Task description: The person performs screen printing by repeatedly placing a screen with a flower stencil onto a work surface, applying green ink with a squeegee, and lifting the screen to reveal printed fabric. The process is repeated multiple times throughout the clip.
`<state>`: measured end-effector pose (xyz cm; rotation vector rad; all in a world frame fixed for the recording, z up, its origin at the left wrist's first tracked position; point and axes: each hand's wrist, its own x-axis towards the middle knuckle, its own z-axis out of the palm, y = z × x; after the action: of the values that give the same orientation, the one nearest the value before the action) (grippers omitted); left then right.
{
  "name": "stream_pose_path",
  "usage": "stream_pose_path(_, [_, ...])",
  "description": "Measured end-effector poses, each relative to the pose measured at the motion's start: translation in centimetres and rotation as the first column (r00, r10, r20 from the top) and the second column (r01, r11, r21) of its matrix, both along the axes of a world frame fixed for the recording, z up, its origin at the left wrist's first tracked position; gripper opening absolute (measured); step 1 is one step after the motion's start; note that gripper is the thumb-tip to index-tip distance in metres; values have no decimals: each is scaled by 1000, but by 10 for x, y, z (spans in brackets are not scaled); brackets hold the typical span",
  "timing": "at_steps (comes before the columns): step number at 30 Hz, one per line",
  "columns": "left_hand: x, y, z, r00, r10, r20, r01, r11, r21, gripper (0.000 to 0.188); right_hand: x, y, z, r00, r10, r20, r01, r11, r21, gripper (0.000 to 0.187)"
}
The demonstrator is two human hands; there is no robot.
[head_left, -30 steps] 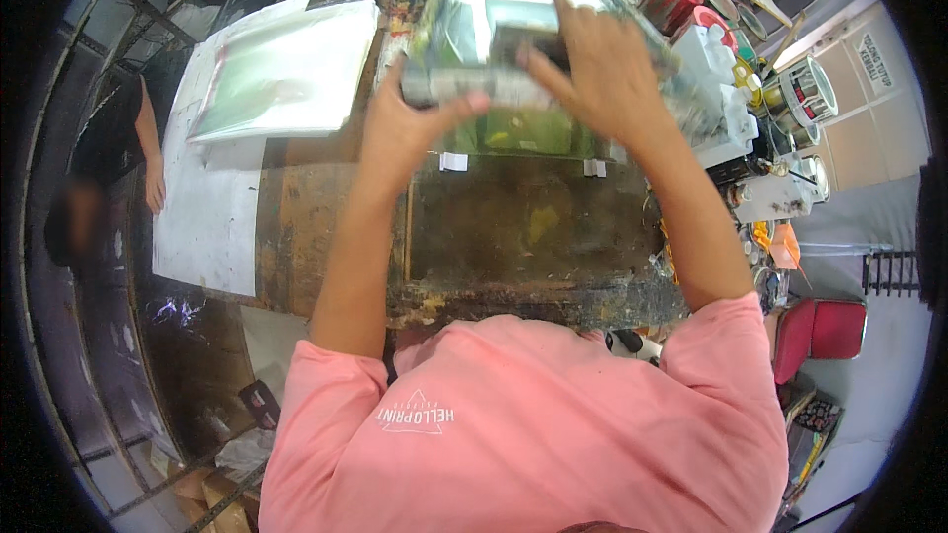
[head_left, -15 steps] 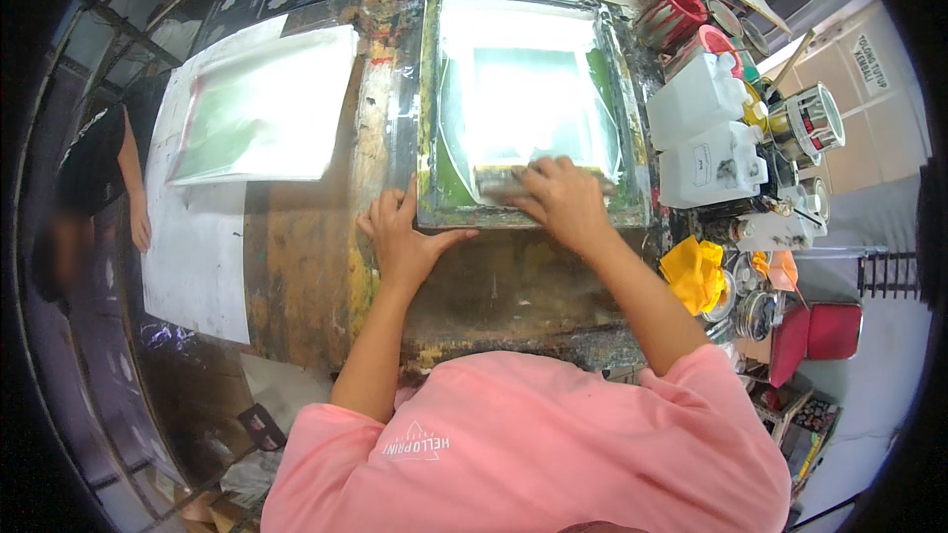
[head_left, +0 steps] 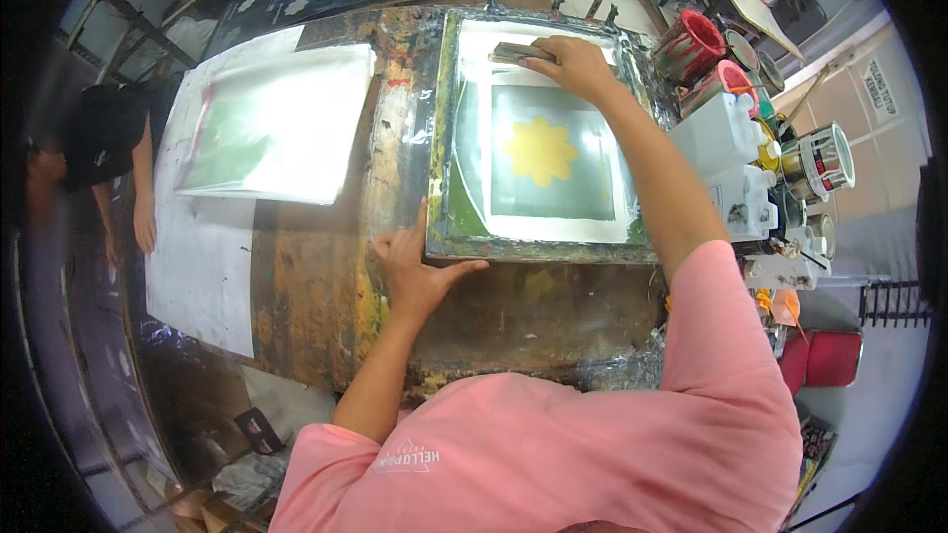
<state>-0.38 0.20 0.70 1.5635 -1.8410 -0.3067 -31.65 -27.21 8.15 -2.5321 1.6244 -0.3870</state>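
A screen-printing frame (head_left: 441,163) lies on the stained worktable (head_left: 316,266) in front of me. Through its mesh a yellow flower shape (head_left: 541,151) shows within a grey-green rectangle bordered in white. My right hand (head_left: 578,64) is closed around a squeegee (head_left: 512,51) at the frame's far end, above the flower. My left hand (head_left: 413,271) rests at the near left corner of the frame, thumb stretched along the near edge and index finger along the left side.
Stacked sheets in a clear film (head_left: 281,128) lie to the left on white paper (head_left: 212,271). Red paint cans (head_left: 689,44), white jugs (head_left: 716,114) and a paint-streaked can (head_left: 825,163) crowd the right edge. Another person's arm (head_left: 144,188) hangs at the far left.
My right hand has moved the squeegee from the near end to the far end of the frame. The yellow flower now shows clearly. My left hand stays at the corner.
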Motion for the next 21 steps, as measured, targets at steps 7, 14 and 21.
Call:
stream_pose_path(7, [1,3,2,999,-17,-50,20,999,49,120,8,61,-36,998,-12,-54,1,979,-205,40])
stream_pose_path(14, [-2,6,14,999,-1,-50,4,998,64,111,40,233,16,992,-67,-104,69,998,10,36])
stream_pose_path(21, [-36,-12,62,702,-16,-712,-2,1000,-25,104,55,266,104,998,-47,-29,30,895,-446,29])
